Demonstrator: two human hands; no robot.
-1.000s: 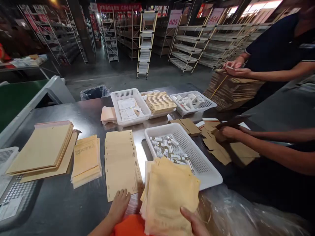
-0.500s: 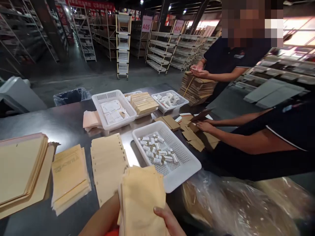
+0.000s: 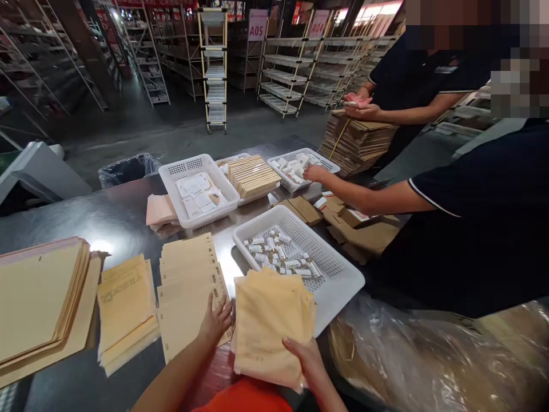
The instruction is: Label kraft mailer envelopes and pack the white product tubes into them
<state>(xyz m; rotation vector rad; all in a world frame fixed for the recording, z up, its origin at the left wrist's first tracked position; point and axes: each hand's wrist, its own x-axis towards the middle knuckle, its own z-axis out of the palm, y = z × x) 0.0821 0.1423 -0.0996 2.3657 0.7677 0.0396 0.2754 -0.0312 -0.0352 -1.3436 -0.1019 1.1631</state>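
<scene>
The left hand (image 3: pixel 215 321), right hand (image 3: pixel 309 360) and forearms (image 3: pixel 174 375) are bare, the orange-red garment (image 3: pixel 249 397) perhaps a shirt.

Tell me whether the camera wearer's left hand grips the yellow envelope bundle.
No, the right hand grips the yellow envelope bundle, while the left hand is spread over the row of overlapping envelopes.

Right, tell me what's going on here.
The person's right hand grips a stack of yellow paper-like envelopes; the left hand is spread over overlapping tan paper envelopes on the shiny dark table. Beyond the yellow stack, a white perforated plastic basket holds small white-labelled bottles. At right, a co-worker's hand reaches into a farther white basket of small white boxes.
</scene>
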